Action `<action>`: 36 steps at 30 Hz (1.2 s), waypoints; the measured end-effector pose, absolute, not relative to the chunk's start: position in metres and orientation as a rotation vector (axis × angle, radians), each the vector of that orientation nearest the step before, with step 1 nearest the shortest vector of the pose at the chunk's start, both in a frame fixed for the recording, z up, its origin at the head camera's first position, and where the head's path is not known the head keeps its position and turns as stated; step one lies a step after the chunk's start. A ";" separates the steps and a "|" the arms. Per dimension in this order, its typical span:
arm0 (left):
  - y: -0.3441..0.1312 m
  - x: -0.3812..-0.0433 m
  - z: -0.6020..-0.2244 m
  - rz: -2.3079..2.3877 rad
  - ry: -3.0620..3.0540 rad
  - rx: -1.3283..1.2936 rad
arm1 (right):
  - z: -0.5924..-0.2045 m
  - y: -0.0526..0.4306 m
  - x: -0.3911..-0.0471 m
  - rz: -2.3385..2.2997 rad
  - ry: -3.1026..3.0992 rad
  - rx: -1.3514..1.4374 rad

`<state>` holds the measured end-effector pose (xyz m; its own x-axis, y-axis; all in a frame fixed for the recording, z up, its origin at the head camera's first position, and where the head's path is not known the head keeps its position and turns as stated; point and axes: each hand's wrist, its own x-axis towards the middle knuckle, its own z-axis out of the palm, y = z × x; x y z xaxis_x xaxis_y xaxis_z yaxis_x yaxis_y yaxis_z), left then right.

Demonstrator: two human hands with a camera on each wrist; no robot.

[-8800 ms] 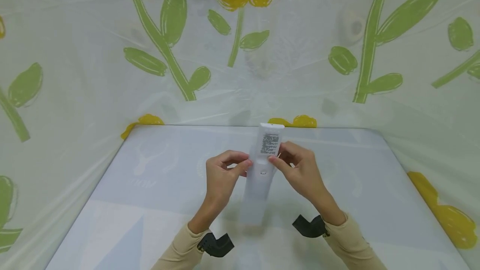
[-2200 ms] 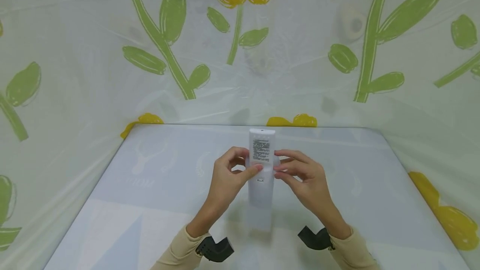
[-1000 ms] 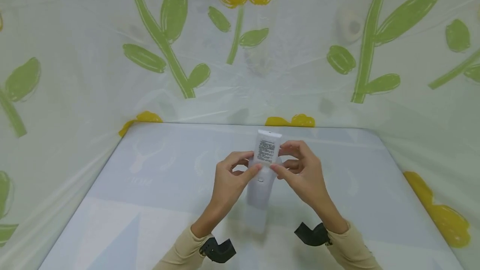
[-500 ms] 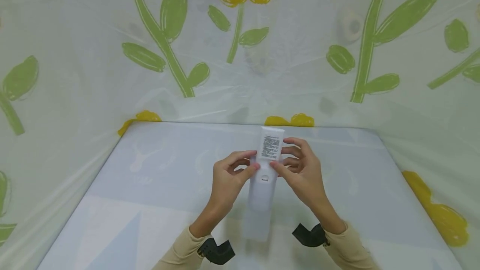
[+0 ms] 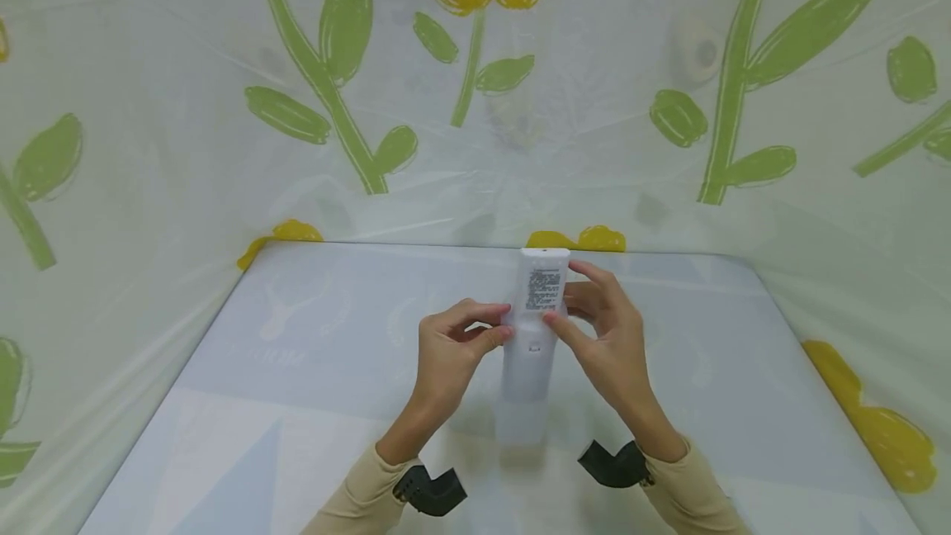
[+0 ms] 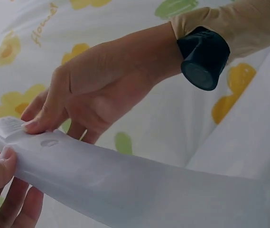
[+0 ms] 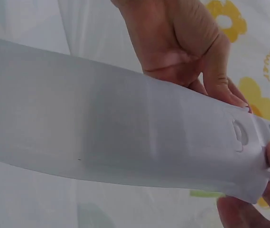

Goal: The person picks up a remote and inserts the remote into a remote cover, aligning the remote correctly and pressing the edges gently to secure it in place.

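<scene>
Clearly, we have the work raised over the table: a white remote, back towards us, part of its length inside a thin, cloudy cover. We see the cover run on past the remote's lower end as a loose tail, while the upper part, with its printed label, stands bare beyond the mouth. The left hand pinches the left edge between thumb and forefinger; in the wrist views we find that pinch on the cover itself, close to the mouth. On the other side, the right hand grips the remote, its thumb pressing the back at the label's lower edge, the forefinger reaching up along the far side; the remaining fingertips are hidden behind. We take the two facing grips as a way to steady one piece against the other, since cover so thin would probably buckle if pushed from its slack tail. Holding it up, we judge, leaves that tail room to hang without catching on the table. The small slot faces us too, below the label, where no finger covers it.
</scene>
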<state>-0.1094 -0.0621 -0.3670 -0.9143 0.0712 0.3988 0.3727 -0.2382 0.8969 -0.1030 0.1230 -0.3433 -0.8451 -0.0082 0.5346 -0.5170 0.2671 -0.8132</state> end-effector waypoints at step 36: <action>-0.061 -0.107 -0.363 -2.178 -1.986 -0.413 | -0.346 0.134 -0.110 1.609 -2.285 0.745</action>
<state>-0.1070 -0.0613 -0.3634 -0.9482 0.0634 0.3113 0.3042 -0.1020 0.9471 -0.1100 0.1337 -0.3458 -0.8385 -0.2631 0.4772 -0.5379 0.2598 -0.8020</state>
